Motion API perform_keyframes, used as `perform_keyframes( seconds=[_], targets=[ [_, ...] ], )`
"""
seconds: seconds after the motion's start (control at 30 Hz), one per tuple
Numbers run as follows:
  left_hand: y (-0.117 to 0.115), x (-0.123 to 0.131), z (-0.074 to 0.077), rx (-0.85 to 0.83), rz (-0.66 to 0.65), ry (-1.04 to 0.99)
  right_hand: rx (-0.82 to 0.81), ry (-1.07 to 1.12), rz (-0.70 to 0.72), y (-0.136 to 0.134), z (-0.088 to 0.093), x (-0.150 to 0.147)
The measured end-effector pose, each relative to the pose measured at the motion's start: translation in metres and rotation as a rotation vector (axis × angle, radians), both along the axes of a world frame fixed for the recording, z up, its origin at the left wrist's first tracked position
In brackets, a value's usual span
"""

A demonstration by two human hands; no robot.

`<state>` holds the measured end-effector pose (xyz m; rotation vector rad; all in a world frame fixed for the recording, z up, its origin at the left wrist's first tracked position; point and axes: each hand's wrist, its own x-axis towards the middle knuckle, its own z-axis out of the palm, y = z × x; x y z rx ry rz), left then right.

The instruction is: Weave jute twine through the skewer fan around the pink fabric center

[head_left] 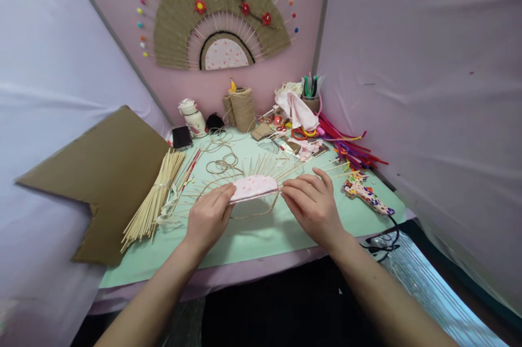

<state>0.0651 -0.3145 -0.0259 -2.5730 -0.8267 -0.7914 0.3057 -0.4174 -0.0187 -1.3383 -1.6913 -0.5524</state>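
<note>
A half-round fan base (253,187) covered in pink spotted fabric is held just above the table, with thin wooden sticks fanning out from its curved edge. My left hand (210,216) is closed on its left end, the thumb underneath out of sight. At the right end, my right hand (312,203) pinches with thumb and fingers by the corner, where jute twine (272,206) meets the sticks. The twine hangs in a loop below the base. Exactly what lies between the right fingertips is too small to make out.
A bundle of sticks (157,194) and cut cardboard (110,173) lie left. Behind are a twine spool (243,109), a white bottle (193,117) and fabric scraps (305,148). Pipe cleaners (354,146) and a patterned glue gun (369,194) sit right. A finished fan (171,31) hangs on the wall.
</note>
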Motion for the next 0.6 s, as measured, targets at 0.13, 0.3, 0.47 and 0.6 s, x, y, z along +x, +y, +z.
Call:
perform_keyframes(
  seconds=[0.13, 0.3, 0.47, 0.6],
  targets=[
    [-0.004, 0.006, 0.000, 0.003, 0.027, -0.003, 0.030, -0.002, -0.002, 0.000, -0.002, -0.002],
    [-0.003, 0.011, 0.000, -0.015, 0.044, -0.004, 0.058, 0.093, -0.048, -0.004, -0.003, 0.005],
    [0.006, 0.014, 0.005, -0.031, 0.087, 0.007, -0.012, 0.112, -0.216, -0.023, -0.009, 0.057],
    [0.015, 0.020, 0.011, -0.072, 0.131, 0.036, -0.493, -0.010, -0.512, -0.052, -0.029, 0.120]
  ],
)
